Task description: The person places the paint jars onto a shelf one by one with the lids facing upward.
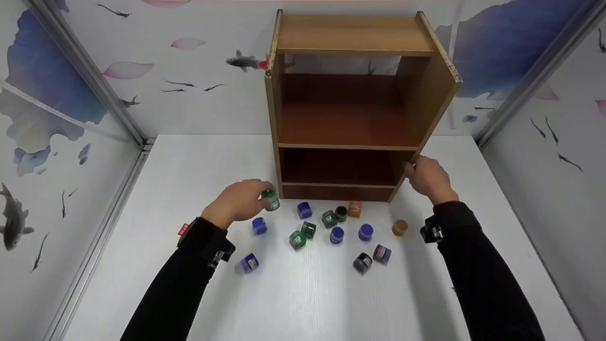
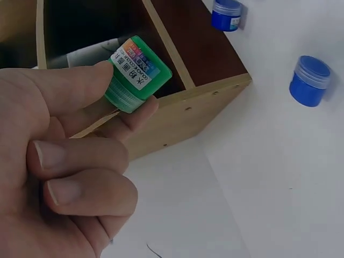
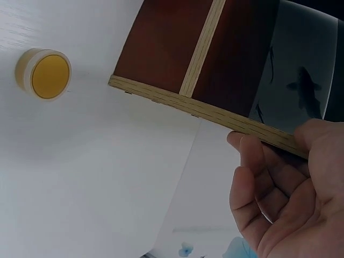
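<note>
My left hand [image 1: 240,199] pinches a small green paint jar [image 2: 138,72] between thumb and fingers, just off the lower left corner of a wooden shelf unit [image 1: 351,35]. In the left wrist view the jar is tilted, its printed gouache label facing the camera and its clear lid pointing down. My right hand [image 1: 430,180] grips the right side panel [image 3: 215,117] of the shelf unit, low down, thumb at the front edge and fingers along the outer face. The shelf stands upright, with open compartments.
Several paint jars lie or stand before the shelf: blue jars [image 1: 337,235], green jars [image 1: 298,240], a black jar [image 1: 362,263], an orange jar [image 1: 354,209] and a yellow-brown jar [image 1: 399,228]. White printed walls [image 1: 199,104] enclose the white table [image 1: 293,303].
</note>
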The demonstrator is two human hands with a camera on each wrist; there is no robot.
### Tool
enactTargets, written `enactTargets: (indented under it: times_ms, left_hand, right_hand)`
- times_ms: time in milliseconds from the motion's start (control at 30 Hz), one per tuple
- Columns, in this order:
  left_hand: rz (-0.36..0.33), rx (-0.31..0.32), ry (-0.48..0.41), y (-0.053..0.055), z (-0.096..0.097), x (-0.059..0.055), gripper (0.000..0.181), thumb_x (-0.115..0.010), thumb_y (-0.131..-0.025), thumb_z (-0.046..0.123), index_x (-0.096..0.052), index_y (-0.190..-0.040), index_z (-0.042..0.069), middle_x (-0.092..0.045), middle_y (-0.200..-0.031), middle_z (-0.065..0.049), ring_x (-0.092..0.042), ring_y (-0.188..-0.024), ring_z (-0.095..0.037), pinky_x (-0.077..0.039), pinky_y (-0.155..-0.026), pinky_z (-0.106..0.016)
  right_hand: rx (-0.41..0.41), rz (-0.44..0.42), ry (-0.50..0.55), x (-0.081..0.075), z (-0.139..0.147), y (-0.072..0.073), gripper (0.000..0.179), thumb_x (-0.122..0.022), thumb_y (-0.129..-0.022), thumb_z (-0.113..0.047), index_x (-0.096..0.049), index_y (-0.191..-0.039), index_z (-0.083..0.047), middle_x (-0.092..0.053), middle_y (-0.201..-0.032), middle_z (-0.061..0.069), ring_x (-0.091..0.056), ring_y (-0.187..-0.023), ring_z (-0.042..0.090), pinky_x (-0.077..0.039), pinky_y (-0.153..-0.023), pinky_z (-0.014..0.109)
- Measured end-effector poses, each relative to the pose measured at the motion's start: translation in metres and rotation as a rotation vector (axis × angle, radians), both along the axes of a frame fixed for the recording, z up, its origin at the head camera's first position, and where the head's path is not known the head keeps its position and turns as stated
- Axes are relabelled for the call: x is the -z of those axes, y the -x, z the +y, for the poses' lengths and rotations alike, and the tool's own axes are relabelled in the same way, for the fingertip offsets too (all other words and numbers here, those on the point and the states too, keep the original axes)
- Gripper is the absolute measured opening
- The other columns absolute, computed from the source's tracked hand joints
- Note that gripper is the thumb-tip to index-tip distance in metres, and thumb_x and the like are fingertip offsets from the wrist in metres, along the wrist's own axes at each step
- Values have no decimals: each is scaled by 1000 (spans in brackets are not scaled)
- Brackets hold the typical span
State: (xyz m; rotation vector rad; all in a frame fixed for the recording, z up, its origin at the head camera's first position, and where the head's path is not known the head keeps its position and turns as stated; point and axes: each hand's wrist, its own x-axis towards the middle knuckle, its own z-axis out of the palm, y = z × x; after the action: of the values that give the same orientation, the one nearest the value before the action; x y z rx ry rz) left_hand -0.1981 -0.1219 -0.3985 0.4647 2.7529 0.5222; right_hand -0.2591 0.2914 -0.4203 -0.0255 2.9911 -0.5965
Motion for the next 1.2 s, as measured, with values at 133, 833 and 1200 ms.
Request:
enactTargets:
  times_ms: [133,833,1200]
  left_hand:
    - [28,31,8,3,14,-12,36,-59,-97,28,-61,-129,12,-67,-121,-8,-62,-114,-27,-48,-99,-47]
    - [352,51,74,35,80,-71,41,-51,-101,28,-49,-141,19,-57,-132,-4,-64,-102,-24,-54,-88,-40]
    - [514,-106,178,62,75,-60,47,-61,-92,10,-51,-138,15,-58,-133,-8,-68,-91,-32,-57,-74,-41]
  right_hand:
    - [10,-3,3,0,1,2,46,-36,-103,-25,-55,-126,9,-66,-112,29,-65,-99,43,-49,-77,52]
    - [55,-7,4,4,3,-1,48,-36,-103,-26,-53,-129,11,-66,-108,28,-67,-92,38,-50,-69,44]
    - [60,5,4,4,-4,1,47,-36,-103,-25,-52,-130,10,-66,-111,28,-66,-96,40,-50,-74,47]
